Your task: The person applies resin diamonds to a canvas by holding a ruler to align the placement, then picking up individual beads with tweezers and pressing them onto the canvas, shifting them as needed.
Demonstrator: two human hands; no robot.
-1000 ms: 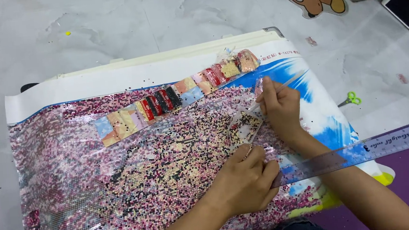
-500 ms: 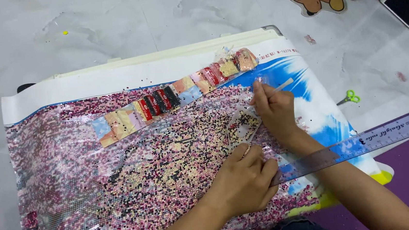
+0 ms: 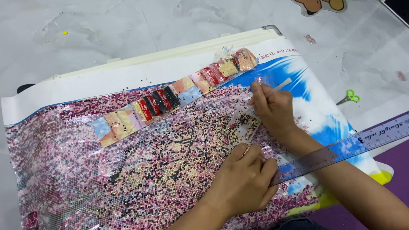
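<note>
On marble floor's canvas, right hand grip pinches pen beside bead tray.

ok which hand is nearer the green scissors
Right. The right hand holds a pen tool above the bead tray, toward the scissors on the floor. The left hand rests lower on the canvas, farther away.

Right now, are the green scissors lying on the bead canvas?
No, the green scissors lie on the grey floor to the right of the bead canvas, apart from it.
</note>
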